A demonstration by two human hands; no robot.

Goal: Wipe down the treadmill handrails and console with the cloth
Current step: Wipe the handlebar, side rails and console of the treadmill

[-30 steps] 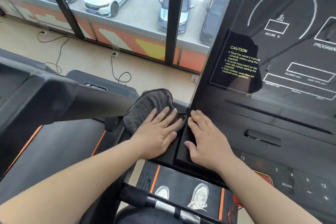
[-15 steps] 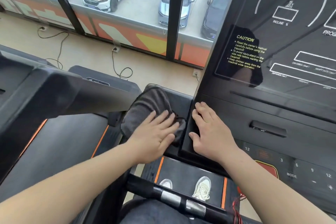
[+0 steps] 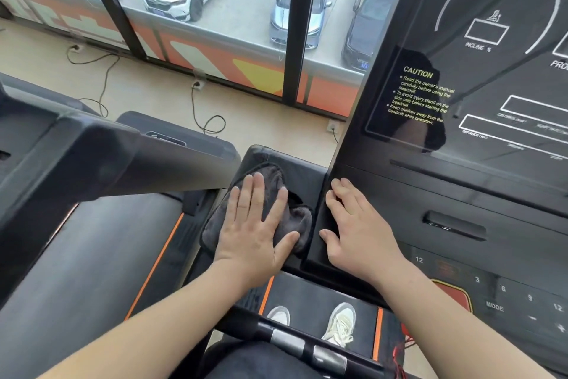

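Observation:
A dark grey cloth (image 3: 215,226) lies bunched on the black side ledge (image 3: 304,171) just left of the treadmill console (image 3: 461,191). My left hand (image 3: 255,225) presses flat on the cloth, fingers spread and pointing forward, thumb hooked over its right fold. My right hand (image 3: 353,225) rests flat on the console's left edge, beside the cloth, holding nothing. A black handrail with silver sensor plates (image 3: 295,345) crosses below my forearms.
Console buttons and a red stop pad (image 3: 451,295) sit to the right of my right wrist. A neighbouring treadmill (image 3: 76,163) stands close on the left. The belt (image 3: 310,301) and two pale shoes show below. Cables (image 3: 209,120) trail on the floor by the window.
My left hand has turned on the cloth, so the fingers now point forward instead of toward the console, and the cloth is more bunched under it. The right hand has barely moved.

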